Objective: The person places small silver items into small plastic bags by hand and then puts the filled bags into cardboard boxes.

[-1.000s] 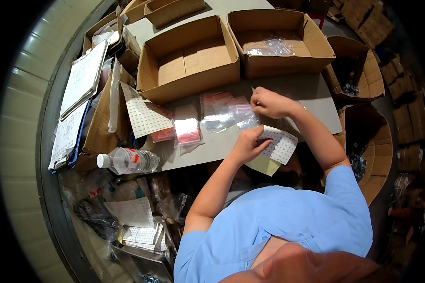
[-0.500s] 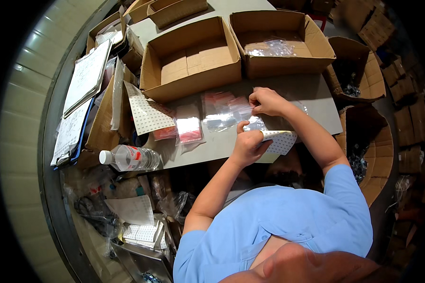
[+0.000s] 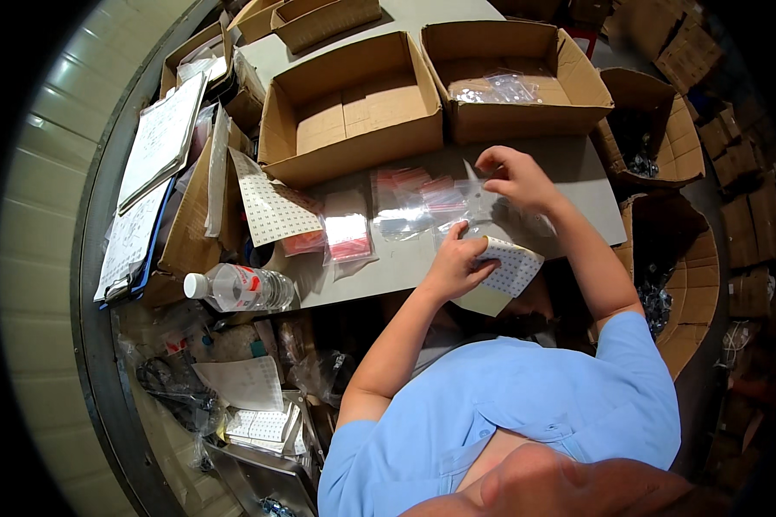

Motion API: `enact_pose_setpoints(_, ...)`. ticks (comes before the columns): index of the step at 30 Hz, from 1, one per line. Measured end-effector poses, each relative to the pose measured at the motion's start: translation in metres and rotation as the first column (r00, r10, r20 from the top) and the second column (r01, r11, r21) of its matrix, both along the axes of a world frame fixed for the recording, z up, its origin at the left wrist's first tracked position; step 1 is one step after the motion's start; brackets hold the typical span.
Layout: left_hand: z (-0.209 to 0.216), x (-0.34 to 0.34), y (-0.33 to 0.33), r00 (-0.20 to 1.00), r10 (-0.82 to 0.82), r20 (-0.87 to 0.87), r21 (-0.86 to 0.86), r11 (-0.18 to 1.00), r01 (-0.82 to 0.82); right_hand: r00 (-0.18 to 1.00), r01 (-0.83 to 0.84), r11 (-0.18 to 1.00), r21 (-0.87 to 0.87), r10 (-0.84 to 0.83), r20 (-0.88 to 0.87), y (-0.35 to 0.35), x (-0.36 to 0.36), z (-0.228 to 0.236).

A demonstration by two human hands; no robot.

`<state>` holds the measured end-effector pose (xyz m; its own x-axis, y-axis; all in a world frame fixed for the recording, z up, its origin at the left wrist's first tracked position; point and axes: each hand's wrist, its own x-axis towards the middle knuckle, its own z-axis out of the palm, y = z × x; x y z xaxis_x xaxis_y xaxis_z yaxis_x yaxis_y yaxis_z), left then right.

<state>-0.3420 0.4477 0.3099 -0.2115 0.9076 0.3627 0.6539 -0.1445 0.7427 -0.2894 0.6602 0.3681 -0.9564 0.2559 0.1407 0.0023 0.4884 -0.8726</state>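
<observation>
Several clear bags [image 3: 403, 205] on desk [image 3: 592, 191]; left hand [image 3: 457, 267] grips label sheet [image 3: 516, 265] at near edge, right hand [image 3: 519, 178] curled beside bags, grasp unclear.

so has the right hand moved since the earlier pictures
Yes. The right hand has shifted a little to the right, judged against the front wall of the cardboard box that holds clear bags.

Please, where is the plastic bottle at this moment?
In the head view, the bottle is on the left, at the near edge of the table, between the blue clipboard and the left hand.
</observation>
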Motion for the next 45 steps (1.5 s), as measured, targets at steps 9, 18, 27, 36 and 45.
enact_pose_setpoints(9, 0.002, 0.002, 0.001, 1.0, 0.003, 0.017, 0.023, 1.0, -0.003, 0.976, 0.201, 0.852, -0.483, -0.133, 0.171, 0.062, 0.05, 0.006)
enact_pose_setpoints(18, 0.002, 0.004, 0.001, 0.998, 0.018, 0.064, 0.039, 0.999, -0.02, 0.88, 0.229, 0.769, 0.597, -0.425, 0.21, 0.03, 0.059, -0.006)
enact_pose_setpoints(27, 0.007, 0.002, 0.002, 0.981, 0.079, 0.18, 0.066, 0.994, -0.092, 0.921, -0.257, 0.966, 0.011, 0.242, 0.305, -0.037, 0.049, 0.029)
enact_pose_setpoints(36, 0.012, 0.002, 0.0, 0.975, 0.098, 0.201, 0.072, 0.991, -0.114, 0.928, -0.197, 0.975, 0.099, 0.153, 0.339, -0.029, 0.055, 0.025)
enact_pose_setpoints(45, 0.002, -0.002, -0.002, 0.97, 0.14, 0.197, 0.055, 0.987, -0.154, 0.896, -0.309, 0.949, 0.064, 0.268, 0.354, -0.018, 0.048, 0.027)
